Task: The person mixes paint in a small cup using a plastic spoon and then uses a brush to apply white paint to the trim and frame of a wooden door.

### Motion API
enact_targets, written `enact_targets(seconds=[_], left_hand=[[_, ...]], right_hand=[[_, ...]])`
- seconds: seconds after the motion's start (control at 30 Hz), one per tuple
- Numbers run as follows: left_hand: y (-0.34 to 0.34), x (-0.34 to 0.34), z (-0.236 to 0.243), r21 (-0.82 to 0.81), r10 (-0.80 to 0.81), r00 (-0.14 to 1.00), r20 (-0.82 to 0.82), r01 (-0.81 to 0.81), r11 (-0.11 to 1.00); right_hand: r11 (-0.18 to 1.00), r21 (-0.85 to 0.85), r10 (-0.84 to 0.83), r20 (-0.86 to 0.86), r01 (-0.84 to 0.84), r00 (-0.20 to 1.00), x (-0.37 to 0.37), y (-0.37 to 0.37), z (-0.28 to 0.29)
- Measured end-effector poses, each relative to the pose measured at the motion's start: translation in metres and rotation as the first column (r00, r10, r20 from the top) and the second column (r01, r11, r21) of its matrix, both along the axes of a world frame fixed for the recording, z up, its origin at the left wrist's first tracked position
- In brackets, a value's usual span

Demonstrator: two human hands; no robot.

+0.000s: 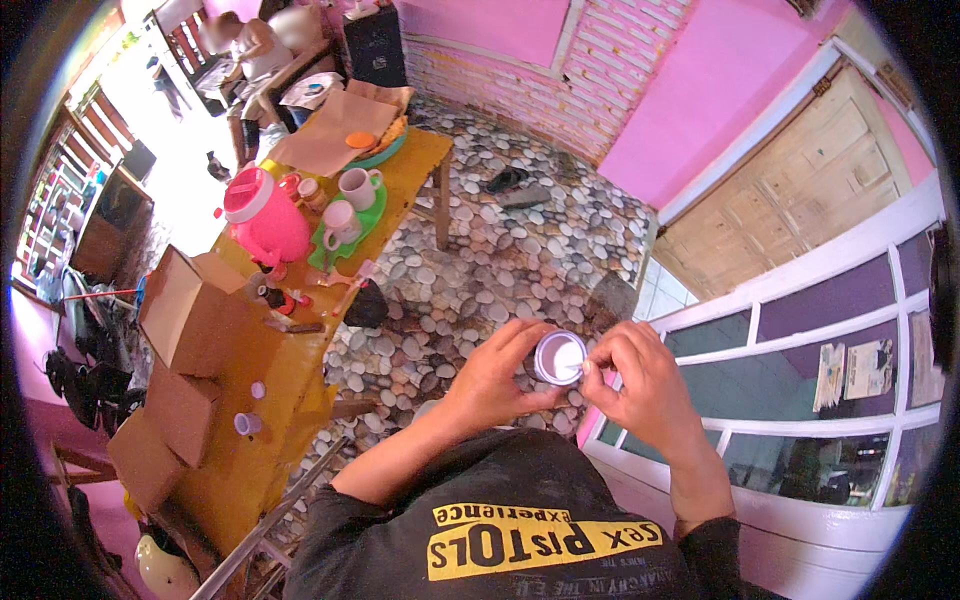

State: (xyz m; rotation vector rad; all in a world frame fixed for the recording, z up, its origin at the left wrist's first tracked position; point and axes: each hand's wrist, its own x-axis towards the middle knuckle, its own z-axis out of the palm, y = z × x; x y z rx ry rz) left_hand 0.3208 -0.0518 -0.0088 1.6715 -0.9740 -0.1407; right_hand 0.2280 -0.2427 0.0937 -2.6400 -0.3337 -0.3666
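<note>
with the yellow-topped table (265, 475) as landmark, the lilac-rimmed container (545, 372) is to its right and clear of it, in front of the person's chest; the left hand (498, 374) is wrapped firmly around the container's side, thumb nearer the body and fingers along the far side, a hold that seems to steady it and leave its mouth facing up, free to reach; the right hand (636, 380) has thumb and forefinger pinched together at the rim, apparently on a small white piece (572, 367) reaching into the mouth; whether that is a scoop i cannot tell; the left forearm slants inward from the table side, the right one rises from the side away from the table, wrist bent in, so the hands meet; on the table's near part are a small lilac cup (247, 424) and a round lilac lid (258, 389), perhaps kept within easy reach; an opened cardboard box (182, 325) sits along the table's left edge; the pink jug (268, 215) stands on its farther part, beside mugs (342, 224) gathered on a green tray (371, 221)
</note>
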Motion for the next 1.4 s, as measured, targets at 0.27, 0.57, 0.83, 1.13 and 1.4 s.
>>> enact_targets(seconds=[0.27, 0.57, 0.83, 1.13, 1.4], left_hand=[[-0.005, 0.0, 0.006, 0.025, -0.006, 1.0, 0.027, 0.005, 1.0], [-0.003, 0.0, -0.001, 0.015, 0.01, 1.0, -0.025, -0.01, 1.0], [-0.006, 0.004, 0.005, 0.006, -0.004, 1.0, 0.016, 0.004, 1.0], [-0.013, 0.002, 0.01, 0.034, 0.011, 0.999, -0.031, -0.01, 0.999], [-0.016, 0.002, 0.009, 0.031, 0.011, 1.0, -0.014, -0.011, 0.999]], right_hand=[[0.996, 0.085, -0.042, 0.062, 0.037, 0.997, 0.013, 0.006, -0.009], [0.999, 0.017, -0.03, 0.023, 0.03, 0.999, 0.0, -0.003, 0.002], [0.977, 0.159, -0.145, 0.012, 0.141, 0.989, -0.003, -0.01, 0.024], [0.965, 0.199, -0.168, -0.039, 0.173, 0.985, 0.008, -0.013, 0.004], [0.979, 0.102, -0.18, 0.034, 0.176, 0.983, 0.012, -0.018, 0.006]])
